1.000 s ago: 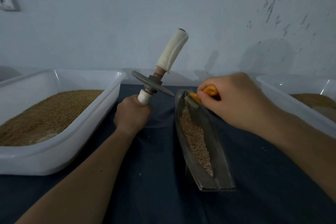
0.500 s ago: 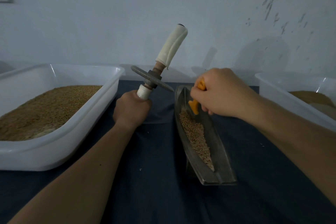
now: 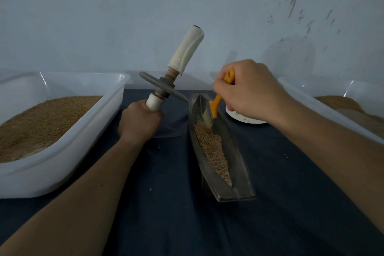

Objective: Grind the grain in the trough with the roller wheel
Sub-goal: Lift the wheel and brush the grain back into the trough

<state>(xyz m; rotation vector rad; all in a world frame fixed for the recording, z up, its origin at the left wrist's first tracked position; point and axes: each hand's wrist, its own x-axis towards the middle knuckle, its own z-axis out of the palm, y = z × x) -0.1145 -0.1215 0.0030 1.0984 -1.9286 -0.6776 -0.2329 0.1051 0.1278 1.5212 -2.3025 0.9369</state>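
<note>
Gripping what, that left hand?

The lower stub of the roller wheel, fist wrapped right round it, up in the air just left of the far end of the trough. The axle tilts, its cloth-wrapped upper grip points up and away, and the disc hangs clear of the trough.

And the right hand?

Curled round an orange-handled brush over the trough's far end, bristles down inside it at the far edge of the grain. The grain lies along the trough's bottom, from there to the near end.

How will the wheel handle, do you reckon?

Heavy for its size, I'd judge: a metal disc on a stiff axle, nothing that gives. One fist on one stub looks wobbly. It wants a hand on each grip, either side of the disc, and the cloth wrap should stop slipping.

And the trough?

Narrow and rigid, and it seems to sit on a slim foot, so a sideways push could rock it. The grain is loose and may hop over the low walls.

What's around it?

A white tub heaped with tan kernels to the trough's left, a second tub with brownish contents to its right, and a white dish just right of its far end. All of it sits on a dark cloth.
</note>
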